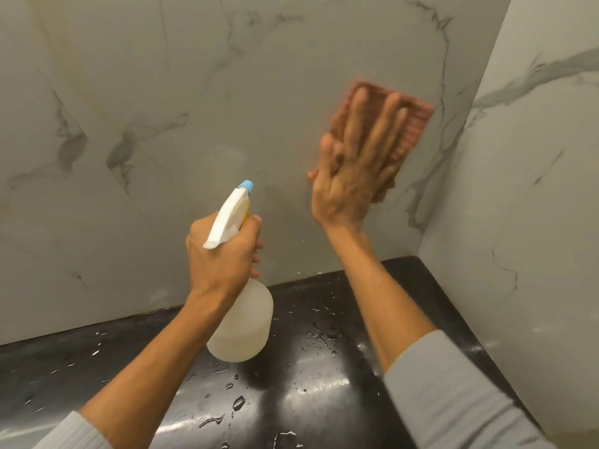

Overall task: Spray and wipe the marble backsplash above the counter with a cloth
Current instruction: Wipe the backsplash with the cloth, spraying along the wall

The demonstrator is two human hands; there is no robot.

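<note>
Head: left hand (223, 254) grips spray bottle (241, 322), contents unclear.

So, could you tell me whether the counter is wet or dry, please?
Wet: drops and streaks glisten all over the black counter, around and below the bottle in the left hand.

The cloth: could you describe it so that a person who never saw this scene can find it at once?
Look at the grey-veined marble backsplash above the wet black counter, near its right corner. There the right hand presses a cloth flat on the marble. It is the only reddish-pink, ribbed thing in view.
</note>
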